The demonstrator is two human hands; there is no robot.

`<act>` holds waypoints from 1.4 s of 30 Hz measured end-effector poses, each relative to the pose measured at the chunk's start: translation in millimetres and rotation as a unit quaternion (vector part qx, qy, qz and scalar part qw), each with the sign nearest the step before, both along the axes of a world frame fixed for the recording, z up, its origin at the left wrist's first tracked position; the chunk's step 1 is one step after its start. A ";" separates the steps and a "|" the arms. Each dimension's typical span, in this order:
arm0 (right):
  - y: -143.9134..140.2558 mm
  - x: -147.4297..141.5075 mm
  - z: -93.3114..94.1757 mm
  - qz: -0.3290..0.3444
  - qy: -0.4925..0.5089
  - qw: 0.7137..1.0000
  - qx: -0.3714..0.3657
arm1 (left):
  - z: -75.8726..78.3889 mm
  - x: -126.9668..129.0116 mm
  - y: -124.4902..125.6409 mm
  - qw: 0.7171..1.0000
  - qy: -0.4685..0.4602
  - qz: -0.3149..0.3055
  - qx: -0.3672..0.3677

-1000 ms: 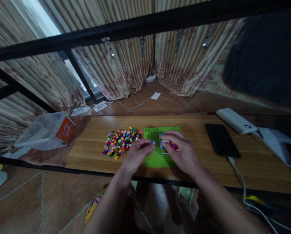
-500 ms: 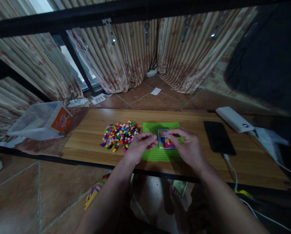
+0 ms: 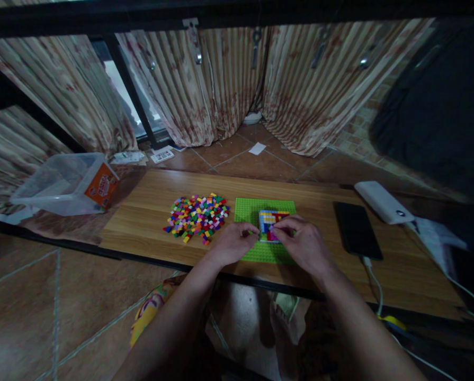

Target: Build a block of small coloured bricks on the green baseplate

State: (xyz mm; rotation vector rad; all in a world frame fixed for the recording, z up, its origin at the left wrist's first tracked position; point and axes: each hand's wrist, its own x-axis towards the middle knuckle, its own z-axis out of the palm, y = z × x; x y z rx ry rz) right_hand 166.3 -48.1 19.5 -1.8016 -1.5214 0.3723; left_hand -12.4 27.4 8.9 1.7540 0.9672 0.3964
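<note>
A green studded baseplate (image 3: 262,203) lies on the wooden table, bearing a small square of coloured toy bricks (image 3: 267,217) with a light-blue border. My right hand (image 3: 304,243) reaches over the square's right side, thumb and fingers pinched on a small purple brick (image 3: 273,232) low against the coloured rows. At the square's left edge is my left hand (image 3: 234,242), its thumb and fingers drawn together; whatever they hold is too small to make out. Part of the square is hidden under my right fingers. Left of the baseplate spreads a pile of loose toy bricks (image 3: 199,212).
A clear plastic box (image 3: 57,185) with an orange label stands beyond the table's left end. To the right lie a black phone (image 3: 357,230) on a white cable and a white power bank (image 3: 383,202). Striped curtains (image 3: 221,90) hang behind.
My right hand has lowered the purple brick towards the near part of the square. The left hand has come down beside the square's left edge. The view has shifted slightly.
</note>
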 end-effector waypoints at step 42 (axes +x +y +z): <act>-3.8 -30.6 -6.5 -0.115 -0.183 0.976 0.016 | 3.8 4.1 -9.7 0.995 -0.074 -0.010 -0.066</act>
